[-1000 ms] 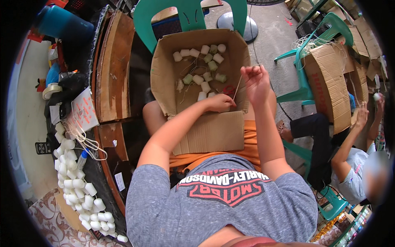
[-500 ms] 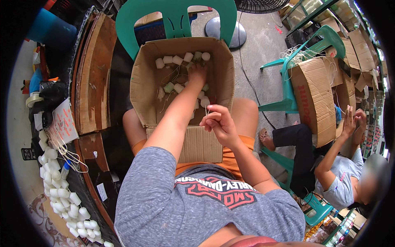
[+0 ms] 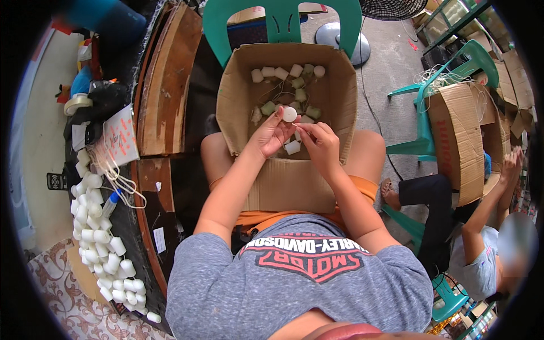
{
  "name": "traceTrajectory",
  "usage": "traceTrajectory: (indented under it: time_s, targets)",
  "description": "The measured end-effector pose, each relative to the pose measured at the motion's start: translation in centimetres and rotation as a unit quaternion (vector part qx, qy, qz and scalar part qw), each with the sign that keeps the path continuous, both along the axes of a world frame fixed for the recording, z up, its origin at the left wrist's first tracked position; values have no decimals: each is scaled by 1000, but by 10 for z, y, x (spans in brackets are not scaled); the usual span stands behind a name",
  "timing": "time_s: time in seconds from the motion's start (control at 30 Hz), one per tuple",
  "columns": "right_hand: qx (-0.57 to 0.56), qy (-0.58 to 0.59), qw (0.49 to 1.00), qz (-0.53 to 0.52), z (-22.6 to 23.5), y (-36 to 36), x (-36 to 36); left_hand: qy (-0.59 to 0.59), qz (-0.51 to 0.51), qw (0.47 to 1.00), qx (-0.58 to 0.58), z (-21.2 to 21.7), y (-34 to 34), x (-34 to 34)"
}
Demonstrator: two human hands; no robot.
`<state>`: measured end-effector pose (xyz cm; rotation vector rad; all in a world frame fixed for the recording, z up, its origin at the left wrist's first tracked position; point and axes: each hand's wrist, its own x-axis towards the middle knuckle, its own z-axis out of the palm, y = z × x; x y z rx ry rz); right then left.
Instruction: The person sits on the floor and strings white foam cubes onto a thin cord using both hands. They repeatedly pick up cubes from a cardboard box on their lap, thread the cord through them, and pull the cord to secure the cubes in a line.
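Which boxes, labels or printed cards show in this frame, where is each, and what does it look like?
Open cardboard box: brown, on the person's lap, holding white caps.
Second cardboard box: brown, right, tipped against a green chair, red print.
Printed card: white with red marks, left, tilted.
White label: small rectangle on the dark table.

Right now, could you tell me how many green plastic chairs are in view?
3, perhaps more hidden. One chair stands behind the open box; one beside the other carton at right; one under the seated co-worker.
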<state>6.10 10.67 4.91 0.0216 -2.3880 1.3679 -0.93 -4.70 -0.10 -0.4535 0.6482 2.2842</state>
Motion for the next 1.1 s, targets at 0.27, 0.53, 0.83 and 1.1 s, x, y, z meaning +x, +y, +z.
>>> traceTrajectory:
  time_s: [0.27,0.53,0.83,1.1]
  targets:
    - [136,101,985,-15,-21,-20,2,28,77,996,31,0,-6,32]
    - [178,111,977,-30,-28,-23,5,79,86,993,7,-2,-6,37]
    - [85,12,996,-3,-32,-27,5,144,172,959,-173,-7,10,44]
    - [34,0,999,18,-40,-21,2,101,189,967,-140,-9,5,40]
